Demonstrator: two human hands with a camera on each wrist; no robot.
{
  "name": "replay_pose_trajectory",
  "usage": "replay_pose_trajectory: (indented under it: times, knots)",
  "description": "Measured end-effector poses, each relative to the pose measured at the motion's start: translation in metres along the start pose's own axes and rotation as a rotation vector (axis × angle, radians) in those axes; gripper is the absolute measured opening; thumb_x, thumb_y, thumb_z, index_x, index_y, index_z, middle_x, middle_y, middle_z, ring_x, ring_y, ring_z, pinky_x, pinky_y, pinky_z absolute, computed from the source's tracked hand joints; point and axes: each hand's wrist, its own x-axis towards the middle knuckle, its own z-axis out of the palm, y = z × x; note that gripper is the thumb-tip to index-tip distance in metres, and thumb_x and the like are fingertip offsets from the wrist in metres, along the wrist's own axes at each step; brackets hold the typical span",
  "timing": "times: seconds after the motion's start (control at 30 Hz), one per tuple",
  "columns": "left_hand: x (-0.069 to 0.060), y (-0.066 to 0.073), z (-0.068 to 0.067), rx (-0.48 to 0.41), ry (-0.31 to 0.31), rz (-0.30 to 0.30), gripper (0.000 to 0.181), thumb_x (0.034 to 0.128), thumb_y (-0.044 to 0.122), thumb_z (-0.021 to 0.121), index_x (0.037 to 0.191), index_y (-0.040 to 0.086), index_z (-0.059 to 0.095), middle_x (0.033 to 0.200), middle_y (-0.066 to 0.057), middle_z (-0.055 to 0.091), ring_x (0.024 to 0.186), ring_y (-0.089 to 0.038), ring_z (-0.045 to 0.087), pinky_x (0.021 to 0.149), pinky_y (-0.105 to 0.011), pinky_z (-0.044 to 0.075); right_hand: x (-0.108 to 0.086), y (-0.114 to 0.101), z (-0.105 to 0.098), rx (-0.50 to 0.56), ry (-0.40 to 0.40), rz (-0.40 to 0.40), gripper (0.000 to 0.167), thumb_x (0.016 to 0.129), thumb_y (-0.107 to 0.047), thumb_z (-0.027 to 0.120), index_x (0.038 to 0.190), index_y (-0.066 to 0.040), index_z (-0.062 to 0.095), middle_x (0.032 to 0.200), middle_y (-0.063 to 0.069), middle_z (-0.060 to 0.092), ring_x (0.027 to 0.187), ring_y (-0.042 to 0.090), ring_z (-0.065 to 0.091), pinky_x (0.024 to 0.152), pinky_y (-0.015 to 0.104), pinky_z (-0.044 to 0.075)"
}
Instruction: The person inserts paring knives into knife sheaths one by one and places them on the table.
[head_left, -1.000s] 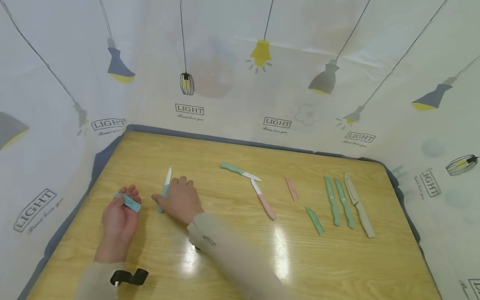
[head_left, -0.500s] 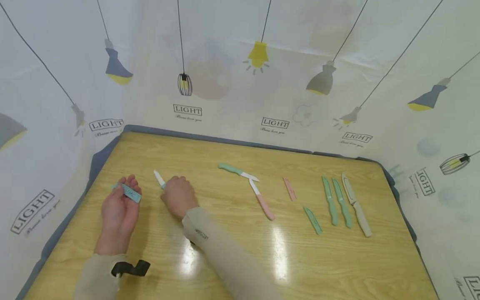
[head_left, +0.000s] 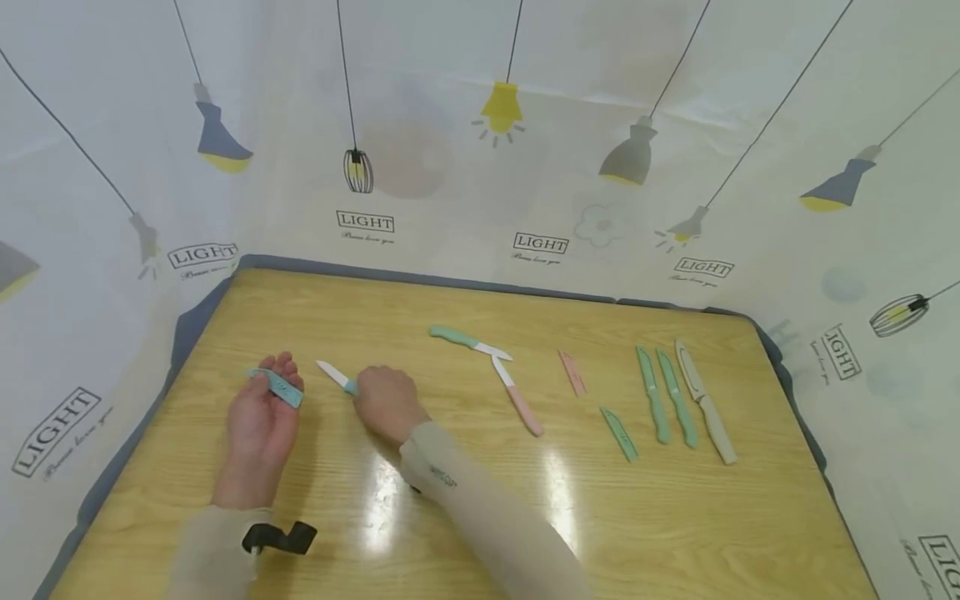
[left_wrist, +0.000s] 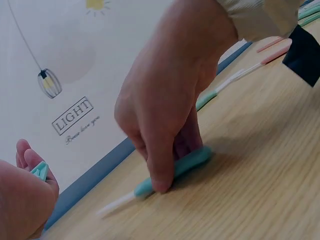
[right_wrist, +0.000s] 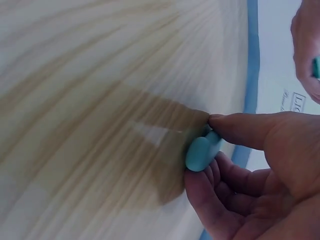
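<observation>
My left hand [head_left: 261, 421] is palm up over the table's left side, its thumb holding a light blue blade sheath [head_left: 285, 390] against the fingers. To its right, my right hand [head_left: 390, 402] pinches the blue handle [left_wrist: 191, 162] of a white-bladed paring knife [head_left: 332, 373] between thumb and fingers. The blade points left, toward my left hand, and is bare. In the left wrist view the knife lies low along the tabletop; whether it touches the wood is hard to tell. The right wrist view shows the handle's rounded end [right_wrist: 199, 154] between thumb and fingers.
A green-handled knife [head_left: 453, 336] and a pink-handled knife [head_left: 523, 408] lie with bare white blades meeting. Further right are a pink sheath [head_left: 572, 372], a green sheath [head_left: 619, 434], two sheathed green knives [head_left: 657, 412] and a larger beige knife [head_left: 716, 429]. Printed fabric surrounds the table [head_left: 465, 533].
My right hand has gone from lying over the blue knife to gripping its handle. The blade tip has swung left. My left hand has shifted slightly right with the sheath.
</observation>
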Motion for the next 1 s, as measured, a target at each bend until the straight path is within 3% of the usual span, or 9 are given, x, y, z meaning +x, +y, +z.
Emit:
replay_pose_trajectory:
  times: [0.23,0.4,0.5,0.6,0.8,1.0]
  knots:
    - [0.001,-0.015,0.006,0.040,0.025,-0.030,0.032,0.1142,0.014,0.027,0.146,0.014,0.023,0.129,-0.007,0.047,0.102,-0.016,0.057,0.086,-0.024,0.051,-0.033,0.051,-0.012,0.155,0.025,0.051,0.027,0.104,-0.032,0.063,0.088,-0.010,0.065,0.074,-0.001,0.057,0.064,0.014,0.052,0.054,0.030,0.046]
    - [0.001,-0.027,0.012,0.120,0.032,-0.074,0.036,0.1146,0.020,0.023,0.151,0.016,0.019,0.141,-0.004,0.040,0.120,-0.014,0.049,0.095,-0.022,0.047,-0.061,0.084,-0.022,0.302,0.055,0.034,0.018,0.102,-0.028,0.068,0.103,-0.010,0.067,0.082,-0.003,0.064,0.067,0.012,0.057,0.057,0.026,0.048]
    - [0.000,-0.038,0.017,0.160,0.029,-0.109,0.042,0.1144,0.023,0.019,0.155,0.017,0.014,0.146,-0.003,0.036,0.127,-0.013,0.044,0.098,-0.021,0.045,-0.078,0.101,-0.027,0.353,0.082,0.005,0.024,0.102,-0.023,0.068,0.120,-0.008,0.067,0.092,-0.001,0.070,0.072,0.009,0.061,0.061,0.025,0.052]
    - [0.000,-0.052,0.020,0.189,0.014,-0.136,0.043,0.1144,0.023,0.019,0.156,0.017,0.011,0.146,-0.003,0.036,0.129,-0.013,0.042,0.100,-0.020,0.043,-0.095,0.115,-0.033,0.382,0.109,-0.023,0.031,0.102,-0.021,0.068,0.130,-0.007,0.065,0.098,0.001,0.072,0.074,0.009,0.062,0.064,0.027,0.054]
    - [0.003,-0.084,0.033,0.208,-0.062,-0.175,0.032,0.1144,0.022,0.019,0.145,0.012,0.021,0.141,-0.007,0.038,0.128,-0.016,0.043,0.104,-0.021,0.042,-0.126,0.146,-0.036,0.515,0.123,-0.025,0.019,0.102,-0.015,0.065,0.120,-0.009,0.063,0.102,0.002,0.068,0.074,0.011,0.058,0.062,0.027,0.050]
    - [0.004,-0.110,0.047,0.227,-0.118,-0.197,0.027,0.1148,0.022,0.020,0.139,0.012,0.028,0.139,-0.009,0.038,0.129,-0.018,0.042,0.109,-0.024,0.040,-0.146,0.169,-0.031,0.697,0.109,-0.050,0.021,0.104,-0.005,0.054,0.123,-0.001,0.049,0.101,0.009,0.064,0.067,0.013,0.053,0.055,0.022,0.044]
